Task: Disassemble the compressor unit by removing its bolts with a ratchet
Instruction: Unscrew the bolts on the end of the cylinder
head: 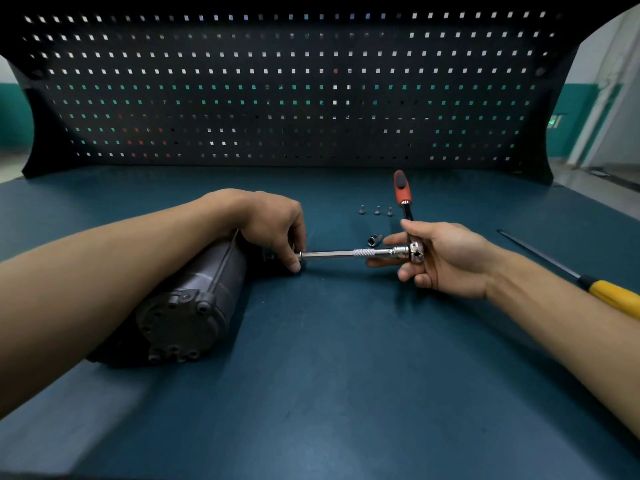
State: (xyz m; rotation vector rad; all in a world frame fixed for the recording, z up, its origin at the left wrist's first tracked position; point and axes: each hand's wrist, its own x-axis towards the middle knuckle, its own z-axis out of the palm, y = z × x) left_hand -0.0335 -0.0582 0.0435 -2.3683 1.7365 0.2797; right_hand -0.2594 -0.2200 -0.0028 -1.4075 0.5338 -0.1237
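Clearly the compressor unit [194,299] is the anchor of everything on this blue workbench [329,375]: a dark cylinder lying on its side, its near end cap studded with bolt heads and facing the person. The left forearm lies along its top, and the left hand [273,226] curls over its far end, fingertips pinched together around the tip of the extension bar [346,253] where it meets the housing. Whether a socket sits on a bolt there I cannot tell; the fingers hide it.

Out from the compressor's far end, the bar runs to the ratchet [412,237], whose head the right hand [446,258] clasps with fingers closed around it, the red handle standing up and away. Beyond the bar lie three loose bolts [376,210] in a row and a spare socket [374,240]; further out from the compressor, past the right arm, lies a yellow-handled screwdriver [588,284].

The body looks like heavy, rigid cast metal, smooth and round, so I judge it liable to roll under torque. Pinning it down from above, as the forearm does, seems the sound hold; the long bar will likely wobble unless steadied at its tip.
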